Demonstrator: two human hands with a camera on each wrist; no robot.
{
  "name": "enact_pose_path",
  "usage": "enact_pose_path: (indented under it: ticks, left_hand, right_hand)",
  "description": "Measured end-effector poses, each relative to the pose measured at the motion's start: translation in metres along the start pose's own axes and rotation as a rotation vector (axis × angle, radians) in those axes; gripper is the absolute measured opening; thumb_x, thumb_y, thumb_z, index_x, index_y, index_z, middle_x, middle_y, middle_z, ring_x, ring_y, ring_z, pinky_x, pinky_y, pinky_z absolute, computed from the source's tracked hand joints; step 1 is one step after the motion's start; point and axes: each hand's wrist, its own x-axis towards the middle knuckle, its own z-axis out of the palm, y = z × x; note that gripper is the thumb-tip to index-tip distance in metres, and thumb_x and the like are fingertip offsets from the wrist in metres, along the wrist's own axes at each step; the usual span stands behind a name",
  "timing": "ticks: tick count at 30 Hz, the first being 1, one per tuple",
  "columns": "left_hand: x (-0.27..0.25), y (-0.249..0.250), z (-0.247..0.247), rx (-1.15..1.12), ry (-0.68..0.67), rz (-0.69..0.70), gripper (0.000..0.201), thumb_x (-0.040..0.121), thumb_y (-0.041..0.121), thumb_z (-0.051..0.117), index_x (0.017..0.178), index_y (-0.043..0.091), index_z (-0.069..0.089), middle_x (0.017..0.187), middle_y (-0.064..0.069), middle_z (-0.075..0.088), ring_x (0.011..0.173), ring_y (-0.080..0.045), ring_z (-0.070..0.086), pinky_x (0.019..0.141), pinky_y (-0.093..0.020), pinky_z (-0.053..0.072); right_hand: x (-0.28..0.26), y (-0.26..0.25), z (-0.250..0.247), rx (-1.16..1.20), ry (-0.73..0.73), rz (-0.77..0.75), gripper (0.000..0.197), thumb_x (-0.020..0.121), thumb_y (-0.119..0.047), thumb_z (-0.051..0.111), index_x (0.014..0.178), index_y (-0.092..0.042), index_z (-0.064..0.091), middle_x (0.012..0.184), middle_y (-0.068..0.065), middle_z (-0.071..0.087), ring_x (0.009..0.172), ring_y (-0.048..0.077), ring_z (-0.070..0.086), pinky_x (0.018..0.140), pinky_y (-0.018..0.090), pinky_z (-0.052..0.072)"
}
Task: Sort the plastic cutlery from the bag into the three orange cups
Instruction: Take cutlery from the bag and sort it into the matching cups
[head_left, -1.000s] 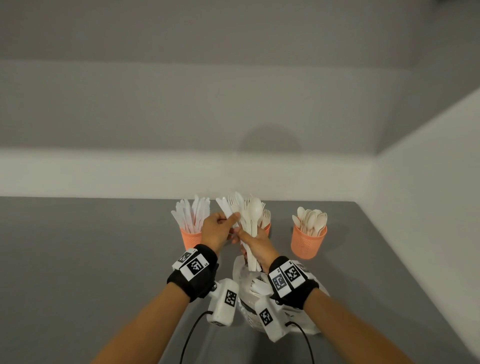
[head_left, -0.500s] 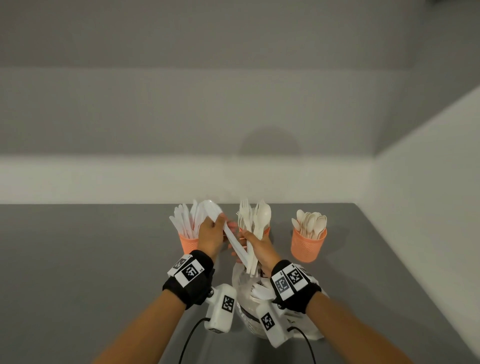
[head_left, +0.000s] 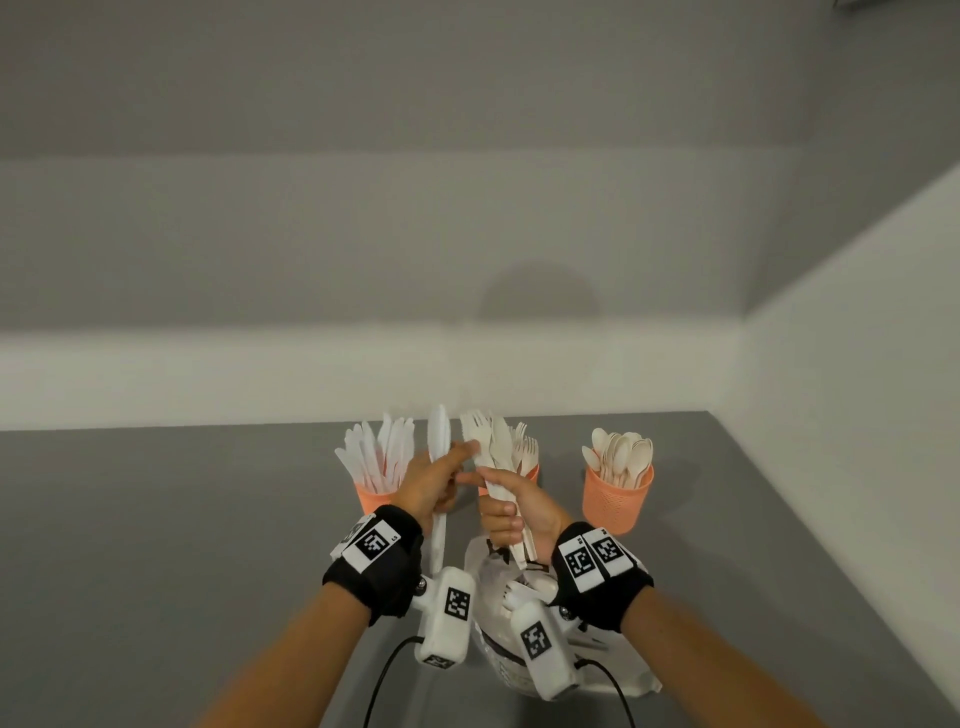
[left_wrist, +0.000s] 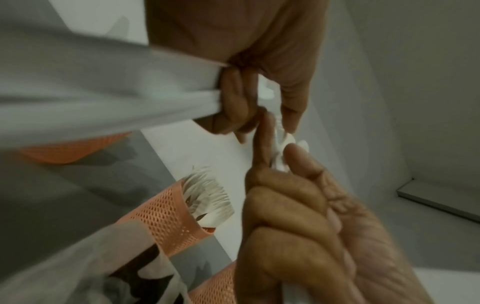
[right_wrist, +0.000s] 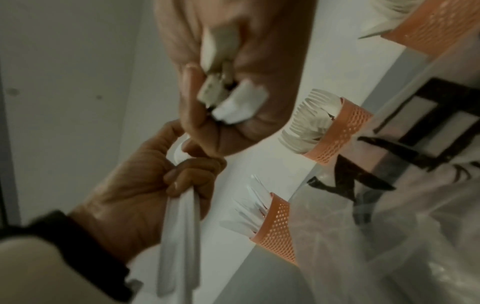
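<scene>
Dim, even indoor light; sharp head view, blurred wrist views.
A soft round shadow falls on the pale grey back wall (head_left: 540, 296). Both wrist pictures are dark and smeared; the white plastic knife (left_wrist: 103, 90) streaks across, and straight lines bend toward the edges.

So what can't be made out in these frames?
- Middle cup: head view, mostly hidden behind the right hand and its bundle.
- Bag contents: head view, covered by the wrist cameras.
- Left hand piece: blurred in both wrist views; type unclear.
</scene>
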Motion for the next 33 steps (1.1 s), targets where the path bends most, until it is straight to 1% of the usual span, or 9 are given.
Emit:
enact_pose_path:
  ticks: [3, 8, 12, 17, 19, 22, 28, 31, 33]
  left_hand:
    - [-0.001, -0.001, 0.000, -0.018, -0.089, -0.021, 0.038, 0.089, 0.027, 0.057, 0.057, 0.019, 0.040, 0.043, 0.007, 0.033, 0.033, -0.005, 0.021, 0.035, -0.016, 0.015]
    - [0.002, -0.003, -0.002, 0.022, -0.045, -0.001, 0.035, 0.088, 0.025, 0.060, 0.058, 0.018, 0.044, 0.041, 0.008, 0.035, 0.033, -0.005, 0.023, 0.034, -0.016, 0.018]
    - [0.002, 0.000, 0.008, 0.121, 0.090, 0.054, 0.027, 0.090, 0.014, 0.054, 0.063, 0.013, 0.050, 0.036, 0.008, 0.049, 0.027, -0.001, 0.036, 0.033, -0.013, 0.027]
    - [0.009, -0.005, 0.015, 0.156, 0.267, 0.154, 0.012, 0.093, 0.012, 0.049, 0.083, 0.005, 0.054, 0.056, -0.006, 0.052, 0.034, -0.005, 0.046, 0.039, -0.017, 0.035]
    - [0.011, -0.006, 0.018, 0.137, 0.267, 0.174, 0.012, 0.093, 0.010, 0.047, 0.087, 0.004, 0.054, 0.056, -0.008, 0.053, 0.032, -0.002, 0.046, 0.037, -0.015, 0.034]
    - [0.013, -0.006, 0.018, 0.085, 0.255, 0.197, 0.015, 0.092, 0.008, 0.049, 0.078, 0.009, 0.054, 0.057, -0.007, 0.053, 0.036, -0.001, 0.048, 0.039, -0.013, 0.033]
    - [0.016, -0.010, 0.020, 0.059, 0.251, 0.206, 0.029, 0.084, 0.016, 0.067, 0.061, 0.011, 0.050, 0.043, 0.004, 0.051, 0.038, -0.007, 0.049, 0.038, -0.014, 0.034]
    - [0.019, -0.011, 0.019, -0.012, 0.239, 0.159, 0.023, 0.086, 0.015, 0.064, 0.065, 0.011, 0.054, 0.054, -0.003, 0.056, 0.046, -0.013, 0.051, 0.037, -0.012, 0.035]
    - [0.016, -0.009, 0.020, -0.090, 0.222, 0.134, 0.021, 0.088, 0.015, 0.062, 0.069, 0.011, 0.054, 0.059, -0.006, 0.053, 0.041, -0.008, 0.047, 0.036, -0.012, 0.035]
  right_hand:
    - [-0.002, -0.002, -0.003, 0.048, -0.089, 0.043, 0.027, 0.084, -0.033, 0.045, 0.097, -0.015, 0.060, 0.035, -0.008, 0.031, 0.026, 0.002, 0.027, 0.027, 0.013, 0.022]
    - [-0.003, -0.006, -0.011, 0.055, -0.149, 0.069, 0.031, 0.088, -0.031, 0.041, 0.099, -0.013, 0.064, 0.039, -0.007, 0.036, 0.026, 0.002, 0.028, 0.026, 0.012, 0.025]
    - [0.003, -0.002, -0.003, -0.103, 0.076, -0.032, 0.023, 0.096, -0.030, 0.042, 0.099, -0.015, 0.060, 0.046, -0.003, 0.046, 0.027, 0.002, 0.028, 0.028, 0.013, 0.023]
    - [0.016, 0.005, 0.001, -0.398, 0.397, -0.318, 0.027, 0.099, -0.028, 0.041, 0.090, -0.009, 0.058, 0.062, 0.006, 0.061, 0.032, 0.009, 0.042, 0.035, 0.018, 0.031]
    - [0.018, 0.003, -0.002, -0.398, 0.435, -0.363, 0.030, 0.099, -0.025, 0.040, 0.091, -0.004, 0.059, 0.062, 0.007, 0.062, 0.030, 0.009, 0.042, 0.034, 0.018, 0.030]
    - [0.018, 0.003, -0.005, -0.424, 0.448, -0.396, 0.032, 0.100, -0.023, 0.040, 0.104, 0.002, 0.059, 0.060, 0.004, 0.062, 0.030, 0.007, 0.041, 0.033, 0.018, 0.029]
    - [0.019, 0.001, -0.004, -0.434, 0.464, -0.530, 0.011, 0.098, -0.017, 0.045, 0.092, -0.016, 0.055, 0.063, 0.007, 0.059, 0.031, 0.005, 0.042, 0.033, 0.018, 0.032]
    - [0.021, 0.001, -0.005, -0.423, 0.465, -0.557, 0.009, 0.096, -0.015, 0.049, 0.091, -0.015, 0.056, 0.063, 0.007, 0.059, 0.030, 0.004, 0.041, 0.033, 0.017, 0.033]
    - [0.022, 0.002, -0.006, -0.423, 0.471, -0.547, 0.008, 0.096, -0.016, 0.050, 0.089, -0.016, 0.056, 0.064, 0.008, 0.059, 0.030, 0.005, 0.040, 0.033, 0.018, 0.032]
